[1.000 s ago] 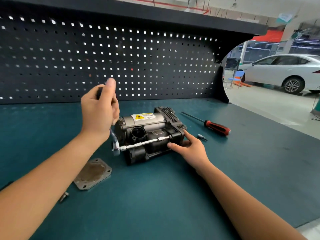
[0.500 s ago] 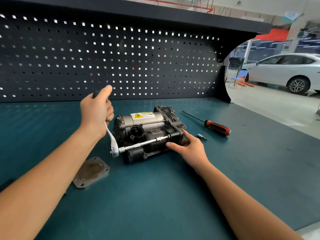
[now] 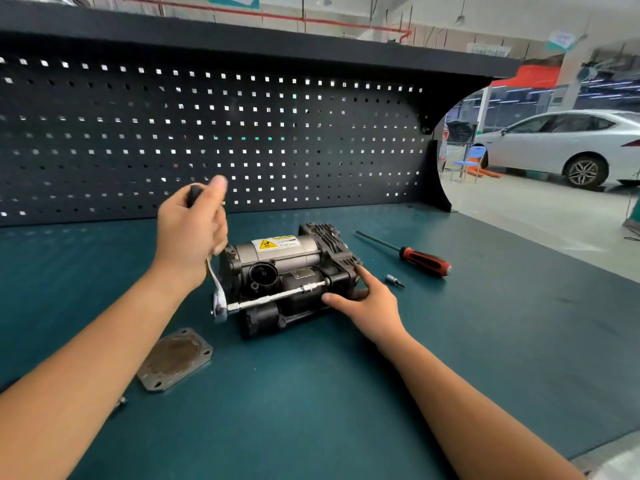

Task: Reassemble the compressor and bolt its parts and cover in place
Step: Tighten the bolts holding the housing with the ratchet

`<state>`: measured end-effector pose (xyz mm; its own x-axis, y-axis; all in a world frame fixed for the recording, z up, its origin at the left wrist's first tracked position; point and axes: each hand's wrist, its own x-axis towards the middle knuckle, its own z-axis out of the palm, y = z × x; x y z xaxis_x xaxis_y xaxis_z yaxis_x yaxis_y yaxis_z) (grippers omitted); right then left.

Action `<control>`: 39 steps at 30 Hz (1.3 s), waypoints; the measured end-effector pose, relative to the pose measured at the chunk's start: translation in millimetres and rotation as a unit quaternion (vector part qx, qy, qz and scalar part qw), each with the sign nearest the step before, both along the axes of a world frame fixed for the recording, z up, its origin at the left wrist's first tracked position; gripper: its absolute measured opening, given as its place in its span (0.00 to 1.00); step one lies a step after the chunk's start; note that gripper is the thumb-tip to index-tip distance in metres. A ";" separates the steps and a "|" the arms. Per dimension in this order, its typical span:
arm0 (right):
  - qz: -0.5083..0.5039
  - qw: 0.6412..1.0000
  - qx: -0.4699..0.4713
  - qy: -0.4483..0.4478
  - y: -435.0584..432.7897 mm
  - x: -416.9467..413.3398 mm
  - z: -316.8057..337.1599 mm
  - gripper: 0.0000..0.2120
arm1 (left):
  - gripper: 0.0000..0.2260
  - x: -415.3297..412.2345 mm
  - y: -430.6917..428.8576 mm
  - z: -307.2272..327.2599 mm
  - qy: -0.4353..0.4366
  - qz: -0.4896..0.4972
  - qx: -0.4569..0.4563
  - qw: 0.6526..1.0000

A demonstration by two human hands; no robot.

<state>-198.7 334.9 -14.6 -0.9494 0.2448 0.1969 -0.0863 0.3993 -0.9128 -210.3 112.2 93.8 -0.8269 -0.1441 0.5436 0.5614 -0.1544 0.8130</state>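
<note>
A compressor (image 3: pixel 289 271) sits near the middle of a teal bench (image 3: pixel 450 358) with a smooth matte top. It is a blocky unit: a brushed silver cylinder on top bearing a yellow warning label, dark cast metal below, and black ribbed fins at its far right end.

The left hand (image 3: pixel 188 233) is closed in a fist around the black handle of a ratchet (image 3: pixel 219 299), just left of the compressor. The ratchet's polished shank drops to a round chrome head at the compressor's lower left corner. From that head a slim chrome extension bar (image 3: pixel 273 297) runs rightward along the compressor's front face into its dark body.

The right hand (image 3: pixel 367 301) rests open against the compressor's right front corner, thumb and fingers spread on the black casting, pressing rather than gripping.

In front and left of the compressor lies the cover (image 3: pixel 175 358), a flat, squarish grey metal plate with rounded corners, bolt holes and a rusty centre. A small bolt (image 3: pixel 119 403) lies further left, by the forearm.

Right of the compressor lie a small metal bit (image 3: pixel 394 280) and, beyond it, a screwdriver (image 3: pixel 405 252) with a thin dark shaft and red-and-black handle.

Behind the compressor stands a black pegboard (image 3: pixel 207 140) dotted with square holes.
</note>
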 end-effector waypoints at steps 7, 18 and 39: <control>0.004 1.000 0.015 0.006 1.1 0.5 0.1 0.40 | 0.19 -35.6 -16.6 -46.5 -0.343 -0.009 0.222 0.913; 0.028 0.999 0.029 0.008 2.5 0.6 0.4 0.40 | 0.16 -38.6 -15.1 -16.6 -0.182 0.023 0.094 0.979; 0.055 0.998 0.000 0.005 6.9 -3.9 -1.5 0.35 | 0.17 75.5 38.8 -3.2 0.192 -0.007 -0.164 0.968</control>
<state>-202.6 341.8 -16.2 -0.9688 0.1382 0.2058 -0.1383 0.3875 -0.9114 -134.8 151.1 90.7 -0.5557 0.0971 0.8257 0.8314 0.0673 0.5516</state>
